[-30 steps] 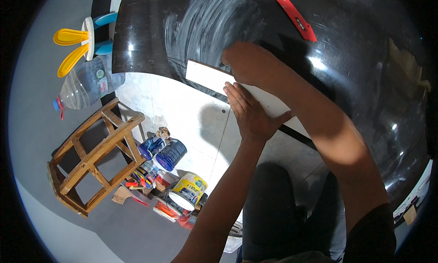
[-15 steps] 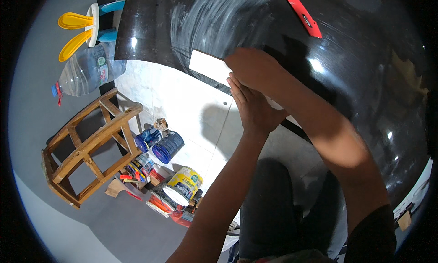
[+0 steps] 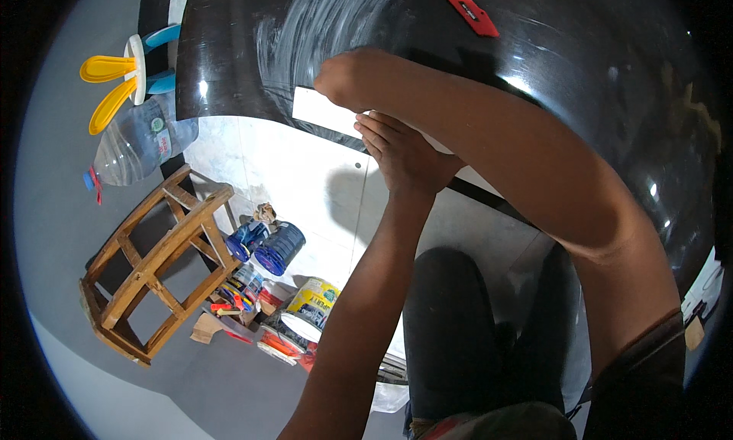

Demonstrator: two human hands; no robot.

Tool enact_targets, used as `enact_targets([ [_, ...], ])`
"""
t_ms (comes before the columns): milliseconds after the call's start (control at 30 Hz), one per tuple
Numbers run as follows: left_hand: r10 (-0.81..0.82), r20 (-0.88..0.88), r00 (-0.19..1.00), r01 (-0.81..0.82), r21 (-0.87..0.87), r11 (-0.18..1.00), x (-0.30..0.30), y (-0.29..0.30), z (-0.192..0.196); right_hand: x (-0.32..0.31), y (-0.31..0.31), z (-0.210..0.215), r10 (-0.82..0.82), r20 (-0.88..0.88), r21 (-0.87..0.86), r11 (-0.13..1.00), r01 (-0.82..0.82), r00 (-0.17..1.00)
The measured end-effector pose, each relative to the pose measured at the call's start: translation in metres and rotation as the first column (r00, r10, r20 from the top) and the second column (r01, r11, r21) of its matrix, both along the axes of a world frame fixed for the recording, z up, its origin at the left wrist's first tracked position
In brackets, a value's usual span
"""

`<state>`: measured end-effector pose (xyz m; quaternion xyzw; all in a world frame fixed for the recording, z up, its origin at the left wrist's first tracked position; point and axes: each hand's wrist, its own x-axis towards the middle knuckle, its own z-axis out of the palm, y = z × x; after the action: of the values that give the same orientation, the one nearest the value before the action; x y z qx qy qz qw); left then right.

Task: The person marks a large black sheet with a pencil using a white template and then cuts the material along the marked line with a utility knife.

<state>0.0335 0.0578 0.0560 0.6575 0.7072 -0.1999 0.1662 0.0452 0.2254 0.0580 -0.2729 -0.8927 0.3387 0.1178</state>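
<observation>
A narrow white strip (image 3: 319, 109) lies along the near edge of a glossy black sheet (image 3: 229, 66). My left hand (image 3: 405, 156) rests on the strip with its fingers stretched out flat and the thumb spread to the right. Reaching across above it, my right hand (image 3: 350, 81) is closed over the strip's far side, near its left end. Its fingertips are turned under, and what they hold, if anything, is hidden. Whitish smears (image 3: 321, 31) mark the sheet just beyond the right hand. A tool with a red handle (image 3: 467, 11) lies farther up on the sheet.
To the left stand a wooden stool frame (image 3: 156, 276) lying on its side, a large clear bottle (image 3: 137, 146) and a small seat with yellow and blue legs (image 3: 137, 69). Blue cans (image 3: 280, 247) and a yellow-and-white tub (image 3: 311, 308) sit among clutter on the floor.
My right hand has moved left along the strip toward its left end, its forearm swinging across. My left hand stays on the strip. The whole view has shifted slightly.
</observation>
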Motion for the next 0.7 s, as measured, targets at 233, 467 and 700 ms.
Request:
enact_targets([
  [233, 0.064, 0.013, 0.998, -0.063, -0.065, 0.996, 0.002, 0.003, 0.003, 0.026, -0.01, 0.009, -0.02, 0.035, -0.026, 0.999, 0.021, 0.999],
  [467, 0.01, -0.027, 1.0, -0.016, -0.212, 0.977, 0.013, 0.019, 0.031, 0.064, -0.021, 0.039, 0.05, 0.203, -0.137, 0.99, -0.022, 0.978],
  [700, 0.019, -0.075, 0.997, -0.032, -0.189, 0.981, 0.015, 0.016, 0.036, 0.098, -0.032, 0.055, 0.115, 0.275, -0.212, 0.976, -0.056, 0.955],
])
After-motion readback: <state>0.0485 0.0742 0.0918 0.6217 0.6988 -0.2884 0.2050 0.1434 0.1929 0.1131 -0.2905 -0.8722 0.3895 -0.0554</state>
